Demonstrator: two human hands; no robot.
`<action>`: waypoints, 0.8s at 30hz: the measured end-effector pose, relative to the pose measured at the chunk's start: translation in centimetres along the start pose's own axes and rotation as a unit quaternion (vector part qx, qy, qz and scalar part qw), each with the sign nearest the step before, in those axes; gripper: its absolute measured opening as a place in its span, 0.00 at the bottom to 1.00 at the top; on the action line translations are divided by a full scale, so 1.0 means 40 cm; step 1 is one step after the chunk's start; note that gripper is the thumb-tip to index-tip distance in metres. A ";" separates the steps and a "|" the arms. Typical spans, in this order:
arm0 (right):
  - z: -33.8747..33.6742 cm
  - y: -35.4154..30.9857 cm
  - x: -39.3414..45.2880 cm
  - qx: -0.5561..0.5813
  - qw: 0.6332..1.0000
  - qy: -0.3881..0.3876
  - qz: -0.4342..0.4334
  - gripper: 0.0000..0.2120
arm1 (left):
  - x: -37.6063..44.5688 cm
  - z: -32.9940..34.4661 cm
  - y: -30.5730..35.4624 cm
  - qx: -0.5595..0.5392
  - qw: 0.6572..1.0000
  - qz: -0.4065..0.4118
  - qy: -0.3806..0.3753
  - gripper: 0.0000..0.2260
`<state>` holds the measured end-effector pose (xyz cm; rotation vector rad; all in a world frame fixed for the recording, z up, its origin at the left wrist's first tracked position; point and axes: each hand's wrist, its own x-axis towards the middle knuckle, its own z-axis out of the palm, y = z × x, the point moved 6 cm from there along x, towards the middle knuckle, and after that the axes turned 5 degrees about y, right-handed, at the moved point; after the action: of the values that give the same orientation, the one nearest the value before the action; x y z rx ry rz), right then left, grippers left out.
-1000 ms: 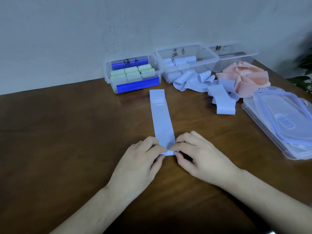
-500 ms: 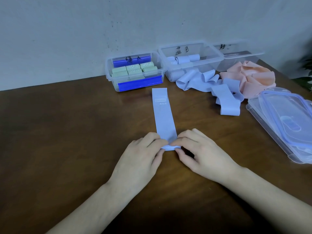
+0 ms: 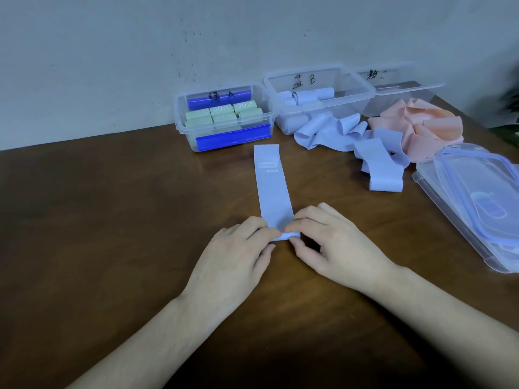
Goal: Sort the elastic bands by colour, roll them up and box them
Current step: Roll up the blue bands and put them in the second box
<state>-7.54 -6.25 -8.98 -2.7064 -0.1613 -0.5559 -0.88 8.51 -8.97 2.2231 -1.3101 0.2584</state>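
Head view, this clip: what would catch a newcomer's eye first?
Both hands, left hand and right hand, pinch the near end of a pale blue band lying flat mid-table, a small roll started under the fingertips. Behind it, against the wall, stands a clear box of green rolls. To its right a loose heap of blue bands and a pink heap lie in front of two more clear boxes.
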 end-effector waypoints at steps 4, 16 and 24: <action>0.001 0.011 0.017 -0.009 1.000 0.011 0.009 0.11 | 0.016 0.007 -0.013 0.030 1.000 0.008 0.000 0.10; 0.008 0.030 0.035 0.019 0.999 0.004 0.026 0.10 | 0.058 0.020 -0.041 -0.017 0.999 -0.034 -0.003 0.11; -0.018 -0.018 -0.015 0.042 0.998 -0.035 0.013 0.10 | -0.002 -0.017 0.001 -0.055 0.998 -0.031 -0.028 0.06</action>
<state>-8.46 -5.89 -8.38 -2.6440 -0.1634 -0.4378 -0.88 8.94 -8.44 2.1874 -1.2497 0.0989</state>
